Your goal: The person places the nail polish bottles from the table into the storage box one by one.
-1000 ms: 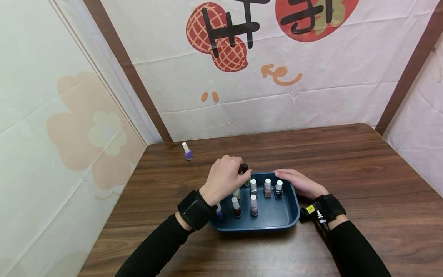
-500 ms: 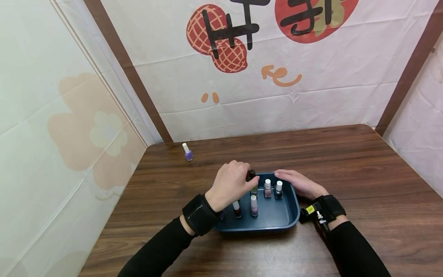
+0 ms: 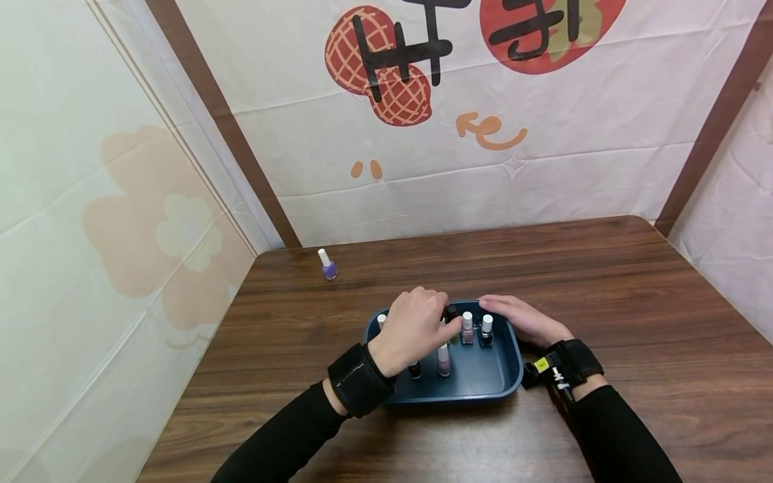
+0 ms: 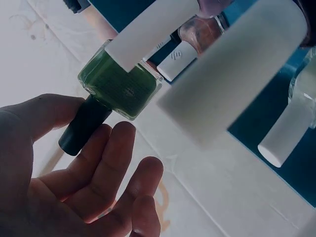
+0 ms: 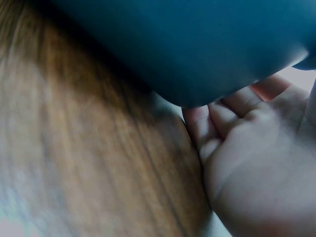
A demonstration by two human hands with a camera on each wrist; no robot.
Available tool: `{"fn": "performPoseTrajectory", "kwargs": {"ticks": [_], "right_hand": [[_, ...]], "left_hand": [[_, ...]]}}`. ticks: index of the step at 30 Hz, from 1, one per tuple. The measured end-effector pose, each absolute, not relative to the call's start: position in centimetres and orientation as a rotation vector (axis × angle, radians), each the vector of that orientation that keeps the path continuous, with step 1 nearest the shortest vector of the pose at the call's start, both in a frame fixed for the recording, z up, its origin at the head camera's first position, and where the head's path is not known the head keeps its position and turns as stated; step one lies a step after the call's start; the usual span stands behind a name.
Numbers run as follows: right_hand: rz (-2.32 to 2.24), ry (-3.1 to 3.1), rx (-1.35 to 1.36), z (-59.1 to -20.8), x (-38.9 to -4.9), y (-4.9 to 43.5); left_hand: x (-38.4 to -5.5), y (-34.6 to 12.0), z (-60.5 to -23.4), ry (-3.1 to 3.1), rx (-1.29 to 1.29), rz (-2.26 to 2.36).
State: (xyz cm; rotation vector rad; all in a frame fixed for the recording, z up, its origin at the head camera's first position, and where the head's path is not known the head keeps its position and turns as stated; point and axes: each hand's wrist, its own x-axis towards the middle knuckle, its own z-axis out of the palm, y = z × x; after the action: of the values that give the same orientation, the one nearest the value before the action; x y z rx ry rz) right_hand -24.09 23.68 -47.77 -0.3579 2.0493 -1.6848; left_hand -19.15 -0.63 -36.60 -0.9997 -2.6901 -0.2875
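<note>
With thumb and fingers, my left hand (image 3: 413, 329) pinches the black cap of a green nail polish bottle (image 4: 121, 84) over the back of a blue tray (image 3: 477, 384). In the left wrist view the bottle appears beside other white-capped bottles. My right hand (image 3: 525, 318) rests along the tray's back right corner, fingers extended against its outer wall. Just right of the green bottle stand a pink nail polish bottle (image 3: 467, 330) and a dark one (image 3: 486, 333). Nearer the front is a lilac bottle (image 3: 443, 362). Several other bottles are partly or fully hidden behind my left hand.
A purple nail polish bottle (image 3: 329, 270) with a white cap stands alone at the back left of the wooden table (image 3: 604, 288). Printed cloth walls (image 3: 543, 188) rise behind the table and at its sides.
My left hand has moved right and slightly toward me, carrying the green nail polish bottle along the back row to beside the pink one. My right hand and the tray stay put.
</note>
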Motion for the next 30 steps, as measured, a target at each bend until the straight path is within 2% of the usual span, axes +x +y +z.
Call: {"fn": "performPoseTrajectory", "kwargs": {"ticks": [30], "right_hand": [[-1.716,2.003,-0.346,-47.8,-24.2,23.9]], "left_hand": [[-18.8,0.5,-38.6,-2.681,-1.090,-0.223]]}}
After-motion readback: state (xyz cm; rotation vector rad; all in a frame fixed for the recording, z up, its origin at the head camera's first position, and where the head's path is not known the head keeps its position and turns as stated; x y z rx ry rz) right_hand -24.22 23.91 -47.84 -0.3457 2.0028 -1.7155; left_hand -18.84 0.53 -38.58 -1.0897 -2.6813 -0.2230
